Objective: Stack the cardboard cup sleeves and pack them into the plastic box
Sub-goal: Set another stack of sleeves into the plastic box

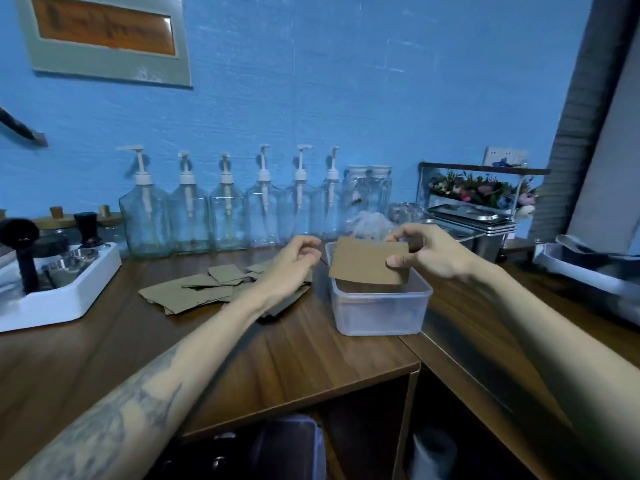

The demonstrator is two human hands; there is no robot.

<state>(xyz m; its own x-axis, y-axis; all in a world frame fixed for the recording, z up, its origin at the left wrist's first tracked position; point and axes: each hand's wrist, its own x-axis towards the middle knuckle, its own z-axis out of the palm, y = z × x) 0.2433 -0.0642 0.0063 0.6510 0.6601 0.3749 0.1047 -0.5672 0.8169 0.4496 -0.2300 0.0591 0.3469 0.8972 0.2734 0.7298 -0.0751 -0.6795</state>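
A clear plastic box (381, 313) stands on the wooden counter right of centre. Over its open top my right hand (427, 252) pinches a flat brown cardboard sleeve (367, 261) by its right edge, thumb in front and fingers behind. The sleeve hangs tilted, its lower edge inside the box's rim. More sleeves (194, 289) lie scattered flat on the counter to the left of the box. My left hand (289, 268) hovers above that pile with loosely curled fingers, holding nothing.
A row of clear pump bottles (225, 209) lines the blue wall behind. A white tray (69, 296) with black coffee tools sits at the left. Steel containers (474, 223) and a flower rack stand at the back right. An open shelf lies under the counter's front edge.
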